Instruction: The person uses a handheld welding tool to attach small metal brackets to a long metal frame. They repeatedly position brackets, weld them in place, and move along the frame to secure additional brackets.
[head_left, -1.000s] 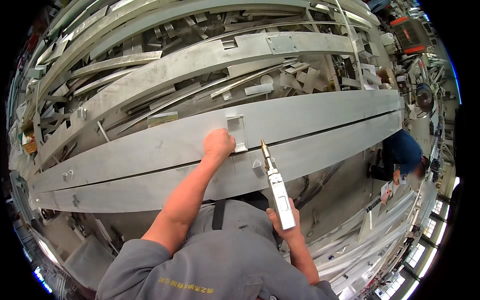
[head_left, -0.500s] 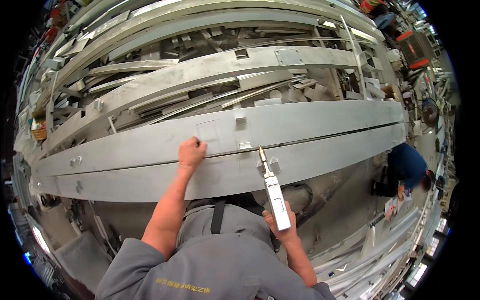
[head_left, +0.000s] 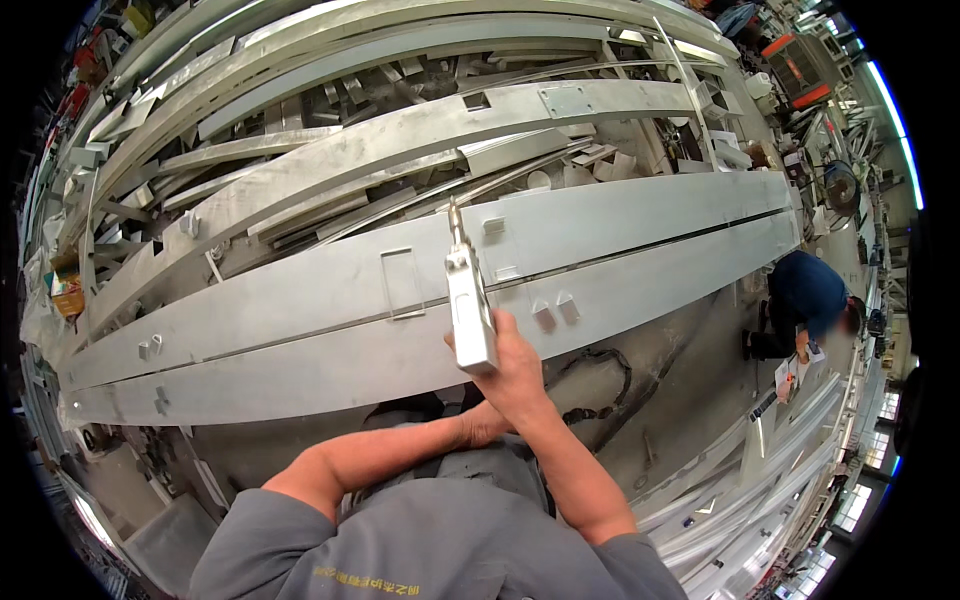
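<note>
As right hand (head_left: 520, 365) grips tool (head_left: 468, 305), above metal beams (head_left: 300, 300)

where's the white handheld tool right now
In the head view, centre: the white handheld tool is upright in the right hand, over the long grey metal beams.

Concrete floor under long metal beams

The grey floor (head_left: 690, 370) carries 2 long pale metal beams (head_left: 300, 330) lying side by side, a dark coiled cable (head_left: 600, 375) just beside them, and stacked metal profiles (head_left: 330, 150) beyond.

Left hand (head_left: 487, 422) off beam (head_left: 300, 300) — apparently at right wrist, tool (head_left: 468, 305) raised
</note>
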